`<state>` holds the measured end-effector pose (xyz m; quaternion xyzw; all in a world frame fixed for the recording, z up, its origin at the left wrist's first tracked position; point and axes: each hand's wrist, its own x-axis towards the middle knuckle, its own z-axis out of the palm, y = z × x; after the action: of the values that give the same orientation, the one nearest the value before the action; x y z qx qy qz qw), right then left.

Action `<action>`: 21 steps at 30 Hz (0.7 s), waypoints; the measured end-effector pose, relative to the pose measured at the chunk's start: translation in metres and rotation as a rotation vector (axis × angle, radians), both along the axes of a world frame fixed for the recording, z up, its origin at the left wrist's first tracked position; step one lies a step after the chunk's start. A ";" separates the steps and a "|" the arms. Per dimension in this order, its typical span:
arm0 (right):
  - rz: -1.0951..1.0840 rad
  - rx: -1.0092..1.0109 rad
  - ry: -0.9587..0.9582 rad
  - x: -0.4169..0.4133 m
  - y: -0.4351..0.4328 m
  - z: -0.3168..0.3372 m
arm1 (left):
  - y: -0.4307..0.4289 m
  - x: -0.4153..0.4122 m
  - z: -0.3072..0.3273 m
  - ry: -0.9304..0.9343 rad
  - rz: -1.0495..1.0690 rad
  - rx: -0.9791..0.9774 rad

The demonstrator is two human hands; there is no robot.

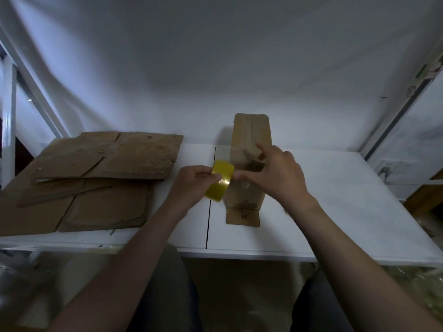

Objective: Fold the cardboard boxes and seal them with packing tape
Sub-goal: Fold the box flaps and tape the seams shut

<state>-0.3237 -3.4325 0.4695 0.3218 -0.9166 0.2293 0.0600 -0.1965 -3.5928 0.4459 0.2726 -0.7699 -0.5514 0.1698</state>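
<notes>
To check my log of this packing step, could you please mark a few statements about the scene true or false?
1. The left hand holds the yellow roll of packing tape. True.
2. The stack of flat brown cardboard sheets lies right of the narrow folded brown cardboard box. False: it lies left.
3. The right hand pinches at the roll's edge. True.
4. The box rests on the floor. False: on the white table.

Right of the folded box: bare white table, open for passing. Left of the box: narrow bare strip, then stacked flat cardboard in the way. Behind: wall close. Above its near half: left hand, right hand and yellow tape roll crowding.
</notes>
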 end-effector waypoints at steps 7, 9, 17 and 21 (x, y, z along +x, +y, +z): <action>-0.132 -0.034 -0.054 -0.036 0.004 -0.040 | -0.055 -0.027 -0.056 -0.430 -0.086 -0.601; -0.124 -0.101 -0.062 -0.038 0.003 -0.049 | -0.060 -0.035 -0.075 -0.526 -0.081 -0.723; -0.100 -0.233 -0.016 -0.046 0.008 -0.067 | -0.055 -0.056 -0.134 -0.797 -0.167 -0.715; -0.075 -0.199 0.092 -0.049 0.005 -0.075 | -0.046 -0.069 -0.106 -0.556 -0.013 -0.567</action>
<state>-0.3728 -3.4279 0.3947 0.2899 -0.8970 0.3020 0.1421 -0.2655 -3.6384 0.3403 0.3489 -0.9100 -0.2231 0.0199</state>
